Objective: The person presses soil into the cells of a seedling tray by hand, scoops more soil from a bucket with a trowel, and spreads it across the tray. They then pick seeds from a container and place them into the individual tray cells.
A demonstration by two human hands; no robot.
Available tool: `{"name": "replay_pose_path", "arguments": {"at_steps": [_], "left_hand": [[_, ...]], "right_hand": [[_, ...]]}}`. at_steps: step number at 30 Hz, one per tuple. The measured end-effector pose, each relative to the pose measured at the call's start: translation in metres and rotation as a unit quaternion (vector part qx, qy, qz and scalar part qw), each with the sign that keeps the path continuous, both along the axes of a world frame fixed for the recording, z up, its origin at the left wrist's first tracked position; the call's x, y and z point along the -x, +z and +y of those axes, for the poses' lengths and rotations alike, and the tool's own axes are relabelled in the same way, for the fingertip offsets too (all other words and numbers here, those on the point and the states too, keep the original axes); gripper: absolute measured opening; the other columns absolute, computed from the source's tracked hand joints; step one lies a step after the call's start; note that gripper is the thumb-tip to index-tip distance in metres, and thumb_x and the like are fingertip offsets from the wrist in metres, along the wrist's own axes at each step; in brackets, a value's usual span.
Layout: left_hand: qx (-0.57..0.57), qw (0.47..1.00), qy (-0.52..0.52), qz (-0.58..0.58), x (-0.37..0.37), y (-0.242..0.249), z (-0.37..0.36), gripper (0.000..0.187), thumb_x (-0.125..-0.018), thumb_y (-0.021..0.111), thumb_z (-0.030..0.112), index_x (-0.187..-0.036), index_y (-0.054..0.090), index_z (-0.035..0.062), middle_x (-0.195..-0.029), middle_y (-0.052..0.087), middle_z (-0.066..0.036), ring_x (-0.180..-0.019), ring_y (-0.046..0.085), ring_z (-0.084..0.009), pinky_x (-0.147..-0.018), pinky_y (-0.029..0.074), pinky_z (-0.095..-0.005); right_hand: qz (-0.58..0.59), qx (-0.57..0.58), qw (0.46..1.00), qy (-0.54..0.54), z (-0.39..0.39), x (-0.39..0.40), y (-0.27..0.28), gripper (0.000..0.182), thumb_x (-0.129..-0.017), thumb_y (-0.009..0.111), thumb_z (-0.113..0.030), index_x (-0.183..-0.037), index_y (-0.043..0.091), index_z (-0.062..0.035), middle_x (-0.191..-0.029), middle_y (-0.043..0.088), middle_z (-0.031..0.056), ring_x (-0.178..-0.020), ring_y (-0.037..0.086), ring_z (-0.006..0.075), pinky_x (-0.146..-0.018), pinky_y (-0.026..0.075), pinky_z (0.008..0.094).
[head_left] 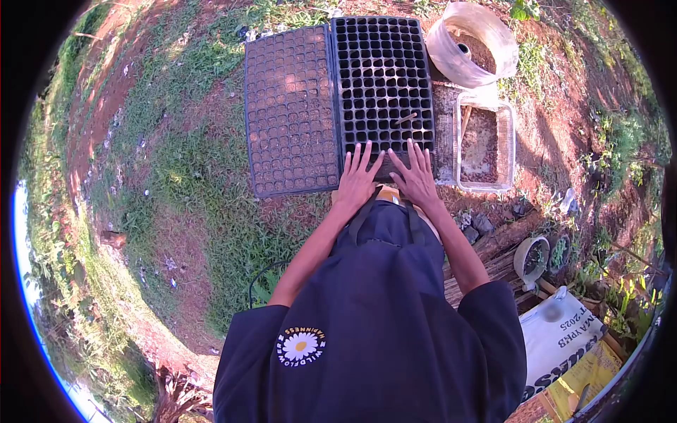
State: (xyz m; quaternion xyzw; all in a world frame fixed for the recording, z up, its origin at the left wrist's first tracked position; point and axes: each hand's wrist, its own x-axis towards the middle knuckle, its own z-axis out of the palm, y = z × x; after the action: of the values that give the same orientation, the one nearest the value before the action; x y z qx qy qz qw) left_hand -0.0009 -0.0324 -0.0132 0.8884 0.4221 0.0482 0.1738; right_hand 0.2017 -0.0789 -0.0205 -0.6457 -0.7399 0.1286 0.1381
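A black seedling tray (384,84) with rows of hollow cells lies in front of me. My left hand (360,180) rests flat on its near edge, fingers spread toward the cells. Beside it, my right hand (417,180) lies on the same edge, also with fingers apart; neither hand holds anything. A short stick (406,118) lies across the cells just beyond my right fingertips. Touching the left side of this tray is a second seedling tray (293,113), its cells filled with brown soil.
Right of the trays stand a rectangular plastic basket (505,148) with brown material inside and a round whitish tub (471,35). Logs (493,247), a small pot (530,259) and a printed sack (564,345) lie at the lower right. Grass (190,169) spreads to the left.
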Motion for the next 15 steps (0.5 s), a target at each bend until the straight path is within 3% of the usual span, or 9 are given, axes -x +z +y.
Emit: {"name": "replay_pose_path", "arguments": {"at_steps": [2,10,15], "left_hand": [[0.015,1.000,0.011,-0.014,-0.0009,0.0021,0.0004,0.094,-0.078,0.077,0.023,-0.157,0.026,0.0208,-0.162,0.015,-0.019,-0.149,0.017,-0.0414,-0.120,0.020,-0.0542],[0.002,1.000,0.007,-0.011,0.0005,0.0057,-0.0005,0.098,-0.077,0.078,0.024,-0.158,0.023,0.0176,-0.162,0.014,-0.021,-0.149,0.016,-0.0423,-0.120,0.021,-0.0542],[0.018,0.999,0.025,-0.023,0.0002,0.0015,-0.0015,0.093,-0.079,0.077,0.024,-0.157,0.026,0.0239,-0.162,0.012,-0.022,-0.149,0.015,-0.0437,-0.120,0.021,-0.0542]], "right_hand": [[-0.055,-0.002,0.998,0.026,-0.0006,-0.0003,-0.0024,0.056,-0.096,0.058,-0.040,-0.150,0.043,-0.0343,-0.160,0.019,0.0246,-0.150,0.017,0.0397,-0.121,0.010,0.0548],[-0.048,0.006,0.998,0.025,-0.0003,0.0008,0.0015,0.055,-0.096,0.058,-0.039,-0.149,0.044,-0.0365,-0.160,0.019,0.0243,-0.150,0.016,0.0388,-0.121,0.009,0.0550],[-0.041,-0.023,0.998,0.038,0.0015,-0.0011,0.0036,0.057,-0.094,0.061,-0.036,-0.148,0.046,-0.0320,-0.158,0.023,0.0244,-0.148,0.020,0.0408,-0.120,0.013,0.0565]]}}
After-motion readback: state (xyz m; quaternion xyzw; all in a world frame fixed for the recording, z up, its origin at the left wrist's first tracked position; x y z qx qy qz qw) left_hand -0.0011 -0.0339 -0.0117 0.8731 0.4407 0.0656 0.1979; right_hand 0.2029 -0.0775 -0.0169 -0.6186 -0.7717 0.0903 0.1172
